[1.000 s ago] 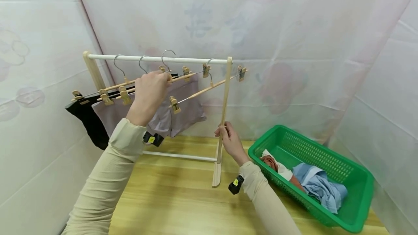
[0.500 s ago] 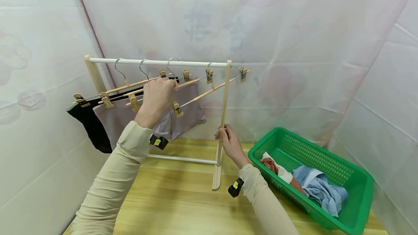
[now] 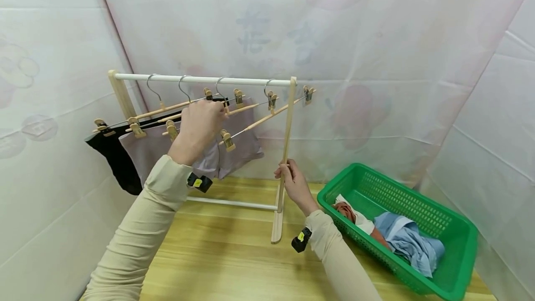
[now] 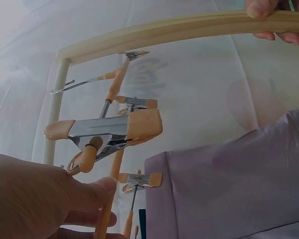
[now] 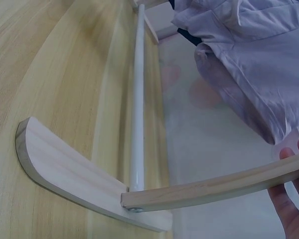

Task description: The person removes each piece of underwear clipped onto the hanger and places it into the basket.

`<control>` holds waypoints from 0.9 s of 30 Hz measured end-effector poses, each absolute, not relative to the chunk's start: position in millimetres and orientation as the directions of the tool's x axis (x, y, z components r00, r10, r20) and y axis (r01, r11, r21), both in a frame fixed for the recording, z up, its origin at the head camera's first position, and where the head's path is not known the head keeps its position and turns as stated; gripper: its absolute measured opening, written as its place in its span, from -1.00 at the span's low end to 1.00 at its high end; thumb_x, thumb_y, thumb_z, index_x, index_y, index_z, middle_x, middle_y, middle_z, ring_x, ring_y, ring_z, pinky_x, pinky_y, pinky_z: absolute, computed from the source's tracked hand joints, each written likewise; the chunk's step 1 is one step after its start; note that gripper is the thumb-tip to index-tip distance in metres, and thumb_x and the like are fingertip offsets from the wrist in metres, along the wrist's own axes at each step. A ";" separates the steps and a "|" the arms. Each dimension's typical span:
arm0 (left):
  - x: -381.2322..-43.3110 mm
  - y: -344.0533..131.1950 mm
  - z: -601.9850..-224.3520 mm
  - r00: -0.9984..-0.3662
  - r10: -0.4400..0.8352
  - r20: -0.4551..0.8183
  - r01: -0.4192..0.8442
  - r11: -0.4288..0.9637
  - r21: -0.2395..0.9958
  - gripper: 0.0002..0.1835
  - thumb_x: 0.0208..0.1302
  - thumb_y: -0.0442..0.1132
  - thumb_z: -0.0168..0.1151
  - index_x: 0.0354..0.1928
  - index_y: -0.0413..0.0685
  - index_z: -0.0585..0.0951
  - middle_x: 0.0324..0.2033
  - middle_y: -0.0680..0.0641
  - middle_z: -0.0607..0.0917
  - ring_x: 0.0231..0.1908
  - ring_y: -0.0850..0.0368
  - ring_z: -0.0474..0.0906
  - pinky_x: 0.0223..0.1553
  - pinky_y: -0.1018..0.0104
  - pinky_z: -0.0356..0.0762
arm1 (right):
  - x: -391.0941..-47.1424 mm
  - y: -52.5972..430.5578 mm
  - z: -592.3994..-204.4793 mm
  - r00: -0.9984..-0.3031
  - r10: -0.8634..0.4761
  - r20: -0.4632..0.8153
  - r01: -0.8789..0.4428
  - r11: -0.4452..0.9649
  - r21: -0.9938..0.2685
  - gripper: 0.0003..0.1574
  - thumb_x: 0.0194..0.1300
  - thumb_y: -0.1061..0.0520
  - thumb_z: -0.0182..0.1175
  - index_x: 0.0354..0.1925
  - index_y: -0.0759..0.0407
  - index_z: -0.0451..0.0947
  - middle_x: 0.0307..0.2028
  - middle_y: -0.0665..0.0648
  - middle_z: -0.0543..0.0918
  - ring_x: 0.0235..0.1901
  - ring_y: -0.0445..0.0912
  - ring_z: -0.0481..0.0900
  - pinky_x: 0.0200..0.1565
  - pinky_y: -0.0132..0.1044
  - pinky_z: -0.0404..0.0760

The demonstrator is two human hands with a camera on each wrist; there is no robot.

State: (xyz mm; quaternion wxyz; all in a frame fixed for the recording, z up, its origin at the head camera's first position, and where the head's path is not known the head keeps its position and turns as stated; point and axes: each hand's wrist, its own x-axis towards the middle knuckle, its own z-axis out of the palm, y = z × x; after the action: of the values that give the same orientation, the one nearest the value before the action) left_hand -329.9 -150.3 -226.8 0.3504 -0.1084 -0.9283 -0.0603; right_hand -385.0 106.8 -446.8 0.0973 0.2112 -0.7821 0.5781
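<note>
In the head view a small wooden clothes rack (image 3: 288, 124) stands on the table, with clip hangers along its white rail (image 3: 251, 81). My left hand (image 3: 200, 127) grips the bar of a clip hanger (image 3: 246, 107) at its middle, the hook up at the rail. Thumb and fingers pinch that bar (image 4: 105, 206) in the left wrist view, where its clips carry no cloth. Behind it hang a lilac garment (image 3: 246, 147) and a black garment (image 3: 113, 157). The right hand (image 3: 294, 182) holds the rack's right upright. Closest to that upright hangs a bare clip hanger (image 3: 263, 120).
A green plastic basket (image 3: 455, 226) sits on the right of the wooden table (image 3: 217, 254). Inside lie light blue cloth (image 3: 411, 240) and white and rust-coloured cloth (image 3: 361, 217). Printed fabric walls (image 3: 376, 36) enclose the table. A white lower bar (image 5: 138, 109) joins the rack's feet.
My left hand has shifted right and slightly down with its hanger, and the hook, which stood above the rail, has come down onto it. The right hand keeps its hold on the upright.
</note>
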 end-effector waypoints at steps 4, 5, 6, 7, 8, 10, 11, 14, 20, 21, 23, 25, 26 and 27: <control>-328.2 -155.5 -218.8 -0.763 0.152 0.628 0.229 0.973 0.043 -0.81 0.42 -0.15 0.27 -0.28 -0.10 0.74 -0.47 -0.19 0.76 -0.56 -0.14 0.56 -0.59 -0.01 0.48 | -385.5 107.1 -447.6 -0.891 -0.211 0.402 -0.446 0.244 -0.861 -0.57 0.62 -0.22 -0.17 0.13 -0.02 0.44 -0.09 0.19 0.70 -0.05 0.04 0.71 0.10 0.06 0.65; -328.0 -158.0 -216.5 -0.772 0.144 0.620 0.218 0.975 0.045 -0.82 0.41 -0.15 0.27 -0.25 -0.11 0.74 -0.44 -0.21 0.77 -0.54 -0.19 0.59 -0.57 -0.05 0.51 | -385.9 107.0 -447.9 -0.889 -0.211 0.406 -0.450 0.247 -0.858 -0.56 0.63 -0.21 -0.18 0.13 -0.01 0.44 -0.09 0.18 0.70 -0.06 0.04 0.71 0.10 0.05 0.65; -327.5 -160.6 -214.3 -0.782 0.133 0.609 0.200 0.979 0.042 -0.83 0.41 -0.17 0.26 -0.24 -0.12 0.73 -0.42 -0.24 0.77 -0.52 -0.24 0.62 -0.55 -0.09 0.53 | -386.3 106.7 -448.2 -0.886 -0.213 0.411 -0.456 0.247 -0.855 -0.56 0.63 -0.21 -0.18 0.14 0.00 0.43 -0.09 0.19 0.70 -0.06 0.05 0.72 0.10 0.05 0.65; -327.2 -163.4 -212.0 -0.790 0.122 0.600 0.183 0.982 0.041 -0.84 0.41 -0.19 0.26 -0.23 -0.13 0.72 -0.40 -0.27 0.77 -0.49 -0.29 0.64 -0.53 -0.14 0.54 | -386.4 106.4 -448.1 -0.884 -0.215 0.414 -0.460 0.249 -0.852 -0.56 0.63 -0.21 -0.17 0.14 0.01 0.43 -0.09 0.20 0.70 -0.06 0.05 0.72 0.10 0.05 0.65; -327.2 -166.5 -210.2 -0.795 0.110 0.596 0.166 0.985 0.040 -0.86 0.41 -0.22 0.25 -0.22 -0.14 0.70 -0.39 -0.30 0.76 -0.46 -0.34 0.64 -0.52 -0.18 0.55 | -386.6 106.0 -447.8 -0.881 -0.217 0.421 -0.467 0.249 -0.849 -0.55 0.63 -0.21 -0.17 0.14 0.03 0.43 -0.09 0.21 0.70 -0.06 0.05 0.72 0.10 0.05 0.65; -328.0 -172.6 -207.4 -0.805 0.097 0.585 0.139 0.990 0.026 -0.89 0.40 -0.29 0.21 -0.25 -0.17 0.67 -0.39 -0.33 0.74 -0.44 -0.37 0.64 -0.51 -0.21 0.55 | -387.1 105.3 -447.6 -0.876 -0.219 0.430 -0.477 0.251 -0.842 -0.54 0.63 -0.20 -0.18 0.15 0.05 0.43 -0.09 0.23 0.70 -0.07 0.04 0.72 0.10 0.05 0.65; -328.3 -175.4 -206.6 -0.810 0.094 0.579 0.127 0.992 0.017 -0.90 0.38 -0.34 0.17 -0.28 -0.18 0.65 -0.39 -0.34 0.73 -0.43 -0.37 0.64 -0.51 -0.21 0.55 | -387.2 105.0 -447.4 -0.875 -0.218 0.431 -0.478 0.254 -0.841 -0.53 0.63 -0.20 -0.18 0.15 0.05 0.43 -0.09 0.22 0.70 -0.07 0.03 0.72 0.10 0.04 0.65; -328.7 -181.7 -205.6 -0.817 0.095 0.568 0.106 0.994 -0.014 -0.88 0.34 -0.43 0.10 -0.34 -0.21 0.60 -0.39 -0.33 0.70 -0.39 -0.36 0.64 -0.50 -0.21 0.55 | -387.0 104.9 -446.9 -0.878 -0.214 0.427 -0.472 0.251 -0.845 -0.54 0.63 -0.19 -0.17 0.15 0.05 0.43 -0.10 0.20 0.70 -0.08 0.02 0.72 0.11 0.03 0.65; -329.5 -188.6 -206.9 -0.836 0.077 0.543 0.066 0.997 -0.039 -0.86 0.28 -0.49 0.07 -0.34 -0.21 0.61 -0.38 -0.32 0.69 -0.35 -0.32 0.64 -0.50 -0.18 0.56 | -385.8 104.4 -447.7 -0.883 -0.216 0.417 -0.462 0.234 -0.855 -0.56 0.63 -0.18 -0.16 0.15 0.04 0.43 -0.11 0.20 0.70 -0.07 0.07 0.71 0.13 0.08 0.63; -329.4 -189.0 -207.1 -0.840 0.075 0.538 0.064 0.997 -0.038 -0.86 0.27 -0.49 0.08 -0.33 -0.21 0.62 -0.37 -0.33 0.68 -0.33 -0.32 0.63 -0.48 -0.19 0.57 | -385.3 104.1 -448.2 -0.883 -0.216 0.417 -0.462 0.234 -0.856 -0.56 0.63 -0.19 -0.16 0.15 0.03 0.44 -0.11 0.19 0.71 -0.07 0.06 0.71 0.13 0.07 0.63; -328.4 -189.8 -207.0 -0.846 0.068 0.528 0.058 0.998 -0.036 -0.88 0.22 -0.49 0.13 -0.28 -0.23 0.63 -0.31 -0.35 0.66 -0.26 -0.33 0.61 -0.41 -0.23 0.59 | -384.3 103.6 -448.3 -0.882 -0.217 0.418 -0.463 0.235 -0.855 -0.56 0.63 -0.19 -0.16 0.14 0.03 0.44 -0.12 0.17 0.71 -0.08 0.04 0.71 0.13 0.06 0.63; -326.5 -190.6 -206.0 -0.853 0.065 0.517 0.055 0.998 -0.036 -0.86 0.22 -0.47 0.18 -0.21 -0.24 0.66 -0.24 -0.39 0.65 -0.18 -0.37 0.59 -0.32 -0.29 0.60 | -383.3 103.2 -447.6 -0.879 -0.218 0.423 -0.469 0.240 -0.850 -0.56 0.63 -0.19 -0.16 0.14 0.03 0.44 -0.13 0.16 0.71 -0.09 0.02 0.71 0.13 0.04 0.64; -325.6 -191.1 -205.4 -0.856 0.066 0.512 0.055 0.998 -0.037 -0.86 0.22 -0.46 0.21 -0.19 -0.25 0.66 -0.23 -0.40 0.64 -0.16 -0.37 0.58 -0.30 -0.29 0.61 | -382.9 103.1 -447.0 -0.878 -0.220 0.425 -0.471 0.241 -0.849 -0.56 0.63 -0.19 -0.17 0.14 0.03 0.43 -0.13 0.16 0.71 -0.09 0.01 0.71 0.12 0.03 0.64; -324.7 -191.6 -204.6 -0.858 0.067 0.509 0.055 0.998 -0.038 -0.87 0.22 -0.44 0.24 -0.19 -0.26 0.67 -0.23 -0.39 0.64 -0.16 -0.36 0.58 -0.30 -0.28 0.61 | -382.4 103.1 -446.2 -0.878 -0.221 0.425 -0.472 0.242 -0.848 -0.56 0.63 -0.19 -0.17 0.15 0.03 0.43 -0.12 0.16 0.71 -0.09 0.00 0.71 0.12 0.03 0.64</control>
State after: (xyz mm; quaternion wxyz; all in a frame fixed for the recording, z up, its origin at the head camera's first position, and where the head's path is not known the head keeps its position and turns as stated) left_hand -324.7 -191.6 -204.6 0.2645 -0.0317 -0.9638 0.0108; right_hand -382.4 103.1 -446.2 0.1093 0.2220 -0.7806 0.5740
